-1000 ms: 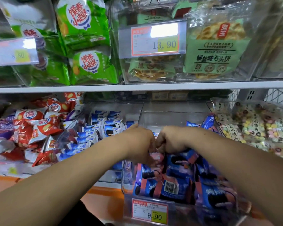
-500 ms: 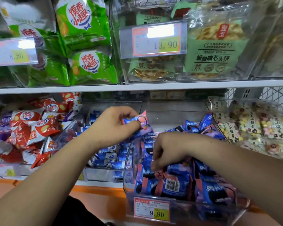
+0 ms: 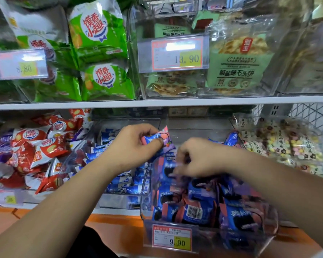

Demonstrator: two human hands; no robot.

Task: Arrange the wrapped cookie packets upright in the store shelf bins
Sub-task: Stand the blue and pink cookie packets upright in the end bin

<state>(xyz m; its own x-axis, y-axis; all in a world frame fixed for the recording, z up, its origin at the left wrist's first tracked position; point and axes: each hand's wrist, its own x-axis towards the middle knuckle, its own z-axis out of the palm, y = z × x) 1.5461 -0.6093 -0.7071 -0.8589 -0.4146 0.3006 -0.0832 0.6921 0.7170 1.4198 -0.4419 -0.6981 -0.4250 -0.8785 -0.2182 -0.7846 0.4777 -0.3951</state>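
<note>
On the lower shelf, head view: left hand [image 3: 132, 148] pinches one blue-pink packet [image 3: 158, 141] between thumb and fingers, holding it over the rear left corner of the clear bin [image 3: 231, 237]. Right hand [image 3: 201, 157] is down among the bin packets [image 3: 199, 207]; its fingers are blurred, so its grasp can't be told. The bin packets are jumbled, some upright, some tilted. A price tag [image 3: 172, 239] sits on the bin front. Red packets [image 3: 35, 149] lie far left, green bags [image 3: 101, 34] on the shelf above.
</note>
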